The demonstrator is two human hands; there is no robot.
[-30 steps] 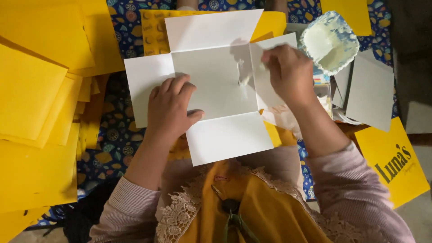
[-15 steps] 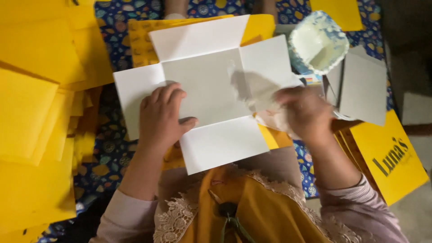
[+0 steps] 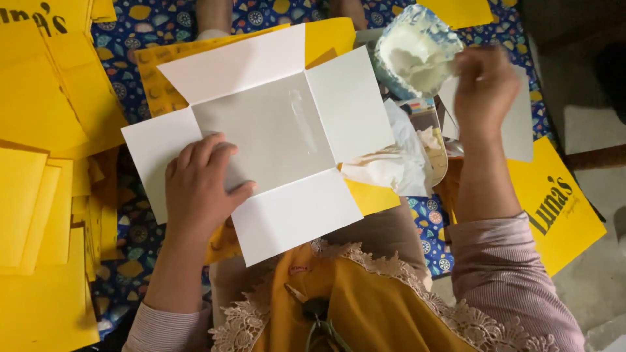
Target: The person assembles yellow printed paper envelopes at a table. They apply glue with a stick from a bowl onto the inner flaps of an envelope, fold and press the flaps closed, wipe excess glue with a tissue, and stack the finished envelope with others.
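Around us lie stacks of yellow sheets (image 3: 39, 195) on the left and a yellow printed card (image 3: 561, 208) on the right, all on a blue patterned cloth (image 3: 130, 85) that shows only in gaps between them. In the middle sits the white cross-shaped card (image 3: 261, 140), unfolded flat over our lap, with a faint shiny streak down its grey centre panel. Our left hand (image 3: 199, 186) rests on its lower left part, fingers close together and pressed flat, the thumb stretched out to the side. Crumpled white tissue (image 3: 391, 160) lies just beside the card's right flap, partly covering a small printed thing we cannot make out. Beyond it stands a round bowl (image 3: 417, 49) holding white paste, smeared up its wall. Our right hand (image 3: 486, 81) is at the bowl's right edge, blurred; whether its fingers pinch anything we cannot tell. A grey sheet (image 3: 521, 130) is largely hidden behind that wrist.
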